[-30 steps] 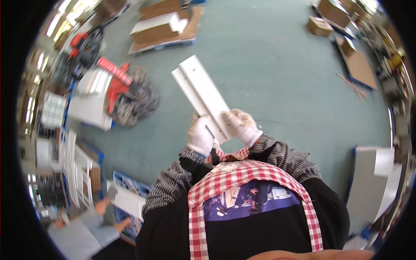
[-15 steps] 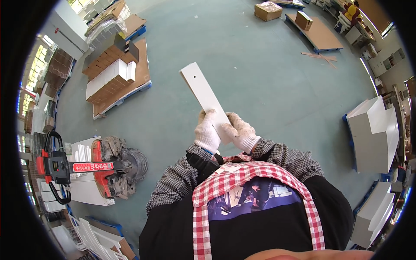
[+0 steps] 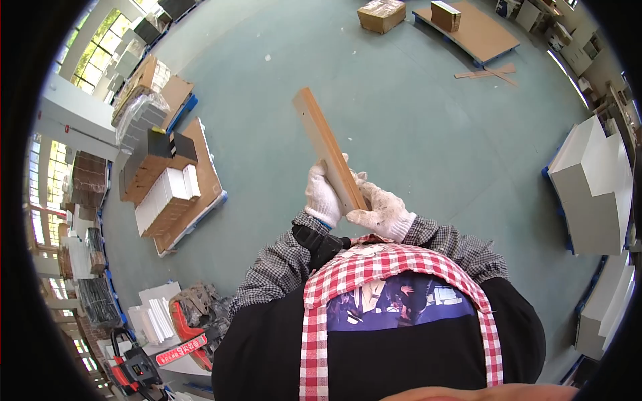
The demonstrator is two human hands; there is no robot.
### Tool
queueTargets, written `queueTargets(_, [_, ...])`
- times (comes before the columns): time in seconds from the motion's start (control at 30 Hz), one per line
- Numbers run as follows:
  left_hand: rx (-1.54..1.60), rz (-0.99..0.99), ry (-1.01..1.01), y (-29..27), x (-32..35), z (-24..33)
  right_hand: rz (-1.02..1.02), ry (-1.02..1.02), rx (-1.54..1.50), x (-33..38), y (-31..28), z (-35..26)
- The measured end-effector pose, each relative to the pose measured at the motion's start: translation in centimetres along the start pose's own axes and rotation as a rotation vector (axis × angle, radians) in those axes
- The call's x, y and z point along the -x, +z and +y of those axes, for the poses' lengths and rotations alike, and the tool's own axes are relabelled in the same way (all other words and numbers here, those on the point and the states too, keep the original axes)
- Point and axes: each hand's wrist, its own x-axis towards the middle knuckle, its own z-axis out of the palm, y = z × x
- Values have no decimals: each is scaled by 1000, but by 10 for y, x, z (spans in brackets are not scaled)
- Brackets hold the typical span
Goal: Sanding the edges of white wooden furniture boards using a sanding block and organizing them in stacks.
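Note:
A long narrow board (image 3: 336, 165) is held up in front of my chest, turned so that its brown edge faces up and a pale face with small dark holes points left. My left hand (image 3: 324, 196), in a white knit glove, is closed round the board's near part from the left. On the right side, my right hand (image 3: 384, 211), in a stained white glove, grips the near end, with its thumb close to the corner. The board's far end slants away to the upper left. Its right-hand face is hidden.
On the left, a pallet (image 3: 212, 175) bears white and dark panels in brown wrapping. A red and black pallet truck (image 3: 184, 349) stands lower left. Stacked grey panels (image 3: 592, 180) sit at the right. Far off are a carton (image 3: 382, 16) and a board-topped pallet (image 3: 478, 40).
The board has been rolled from its white broad face to its brown edge. My right hand has shifted down to its near end. The whole view has turned, moving the surroundings.

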Motion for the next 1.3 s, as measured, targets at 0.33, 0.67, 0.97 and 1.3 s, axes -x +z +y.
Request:
queueTargets(0.33, [-15, -53, 12, 87, -193, 17, 29, 115, 52, -110, -151, -41])
queueTargets(0.67, [-130, -334, -110, 156, -407, 53, 208, 381, 283, -241, -315, -60])
queueTargets(0.97, [128, -486, -188, 252, -578, 82, 382, 330, 179, -348, -450, -55])
queueTargets(1.3, [152, -535, -221, 376, -783, 97, 282, 206, 54, -483, -663, -19])
